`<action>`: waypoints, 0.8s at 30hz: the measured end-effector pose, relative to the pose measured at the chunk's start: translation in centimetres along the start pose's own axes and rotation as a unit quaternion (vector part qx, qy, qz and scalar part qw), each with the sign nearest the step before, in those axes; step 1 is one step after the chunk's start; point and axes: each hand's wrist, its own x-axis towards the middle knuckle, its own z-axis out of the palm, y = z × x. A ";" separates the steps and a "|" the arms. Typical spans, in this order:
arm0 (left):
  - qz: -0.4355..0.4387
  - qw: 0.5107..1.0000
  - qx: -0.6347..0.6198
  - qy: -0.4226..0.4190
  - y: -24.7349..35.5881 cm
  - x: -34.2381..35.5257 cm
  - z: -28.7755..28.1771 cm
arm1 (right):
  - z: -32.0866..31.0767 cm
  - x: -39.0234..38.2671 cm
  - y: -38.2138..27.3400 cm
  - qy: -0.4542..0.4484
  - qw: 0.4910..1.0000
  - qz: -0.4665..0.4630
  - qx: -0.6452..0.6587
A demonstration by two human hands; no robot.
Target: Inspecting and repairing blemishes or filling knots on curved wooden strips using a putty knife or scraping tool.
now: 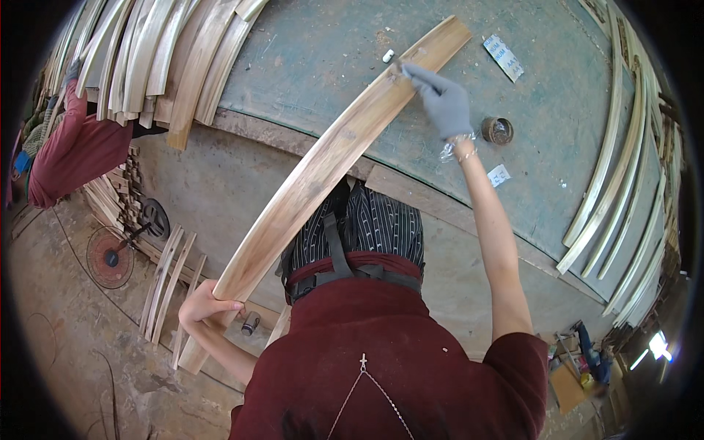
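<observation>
A long wooden plank (323, 165) slants across the view, its far end resting on the green-grey tabletop (293, 73) and its near end jutting past the table edge. My bare left hand (209, 304) is closed around the plank near its lower end. My right hand (440, 99), in a grey glove, has its fingertips together against the plank's upper face near the far end. Whether they hold something small is hidden. Dark patches mark the wood there. To the right of the glove stands a small round tin (497, 130) with brown contents.
A small white object (388, 56), a blue-and-white packet (504, 59) and a torn packet piece (499, 175) lie on the table. Wooden strips are stacked at left (176, 59) and right (620, 154). Another person (81, 158) works at far left, near a fan (110, 257).
</observation>
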 end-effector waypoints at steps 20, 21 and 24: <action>-0.007 1.000 -0.002 -0.024 0.0 1.1 -0.5 | -0.8 1.7 -0.1 0.044 0.999 0.000 -0.001; -0.006 1.000 0.007 -0.019 -0.5 1.3 -0.6 | -0.7 1.6 -0.6 0.051 0.997 0.052 -0.030; 0.006 1.000 0.023 -0.013 -0.7 1.5 -0.8 | 1.3 -1.9 -0.9 -0.029 0.997 -0.071 0.003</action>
